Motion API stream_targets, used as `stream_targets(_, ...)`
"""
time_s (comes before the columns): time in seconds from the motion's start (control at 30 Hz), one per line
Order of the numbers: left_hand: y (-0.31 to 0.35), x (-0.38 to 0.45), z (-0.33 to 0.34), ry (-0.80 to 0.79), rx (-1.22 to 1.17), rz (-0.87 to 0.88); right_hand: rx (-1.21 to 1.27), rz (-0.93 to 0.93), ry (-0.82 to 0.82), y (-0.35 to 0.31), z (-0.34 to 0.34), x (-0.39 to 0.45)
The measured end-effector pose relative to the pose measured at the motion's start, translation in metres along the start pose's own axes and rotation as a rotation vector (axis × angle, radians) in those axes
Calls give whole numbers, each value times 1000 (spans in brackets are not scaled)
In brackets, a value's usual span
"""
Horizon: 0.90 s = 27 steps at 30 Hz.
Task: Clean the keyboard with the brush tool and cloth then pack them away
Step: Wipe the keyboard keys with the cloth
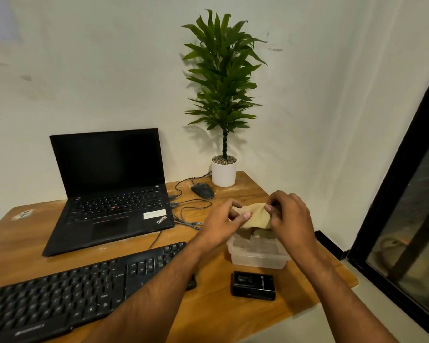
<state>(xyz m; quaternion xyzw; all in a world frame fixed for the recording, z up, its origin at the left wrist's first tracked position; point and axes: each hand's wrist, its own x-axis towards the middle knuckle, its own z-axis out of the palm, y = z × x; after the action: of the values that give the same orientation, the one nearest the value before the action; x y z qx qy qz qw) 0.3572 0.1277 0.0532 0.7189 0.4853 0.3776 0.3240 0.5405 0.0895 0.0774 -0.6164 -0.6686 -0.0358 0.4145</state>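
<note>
A beige cloth (pixel 256 216) hangs bunched between both hands, just above a clear plastic container (pixel 258 258). My left hand (pixel 223 224) pinches its left side with thumb and fingers. My right hand (pixel 291 219) grips its right side with curled fingers. The cloth's lower end dips toward the container's opening. A black keyboard (pixel 79 290) lies at the front left of the wooden table (pixel 208 310), partly under my left forearm. A small black box (pixel 253 285) lies in front of the container. No brush tool is visible.
An open black laptop (pixel 109 191) stands at the back left, with cables (pixel 188 214) trailing to a black mouse (pixel 203 190). A potted plant (pixel 224 173) stands in the back corner. The table's right edge drops to the floor beside a dark glass door (pixel 406 219).
</note>
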Motion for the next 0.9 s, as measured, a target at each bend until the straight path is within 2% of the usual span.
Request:
stream_targets(0.1, 6, -13, -32, -52, -203, 19, 99, 6, 30, -21, -2, 3)
stream_targets(0.17, 6, -24, -51, -87, -202, 75, 197, 22, 20, -37, 0, 4)
stream_targets(0.33, -10, -52, -98, 186, -21, 146, 524, 118, -153, -85, 15, -2)
stream_targets(0.43, -22, -71, -128, 258, 34, 111, 668, 192, -305, -113, 30, -12)
stream_targets(0.57, -31, -93, -159, 325, 63, 77, 683, 187, -442, -145, 60, -29)
stream_targets(0.67, -31, -108, -184, 252, 55, 39, 755, 179, -548, -167, 74, -39)
stream_targets(0.9, -21, -137, -221, 34, -190, 27, 1069, 221, -876, -198, 85, -40)
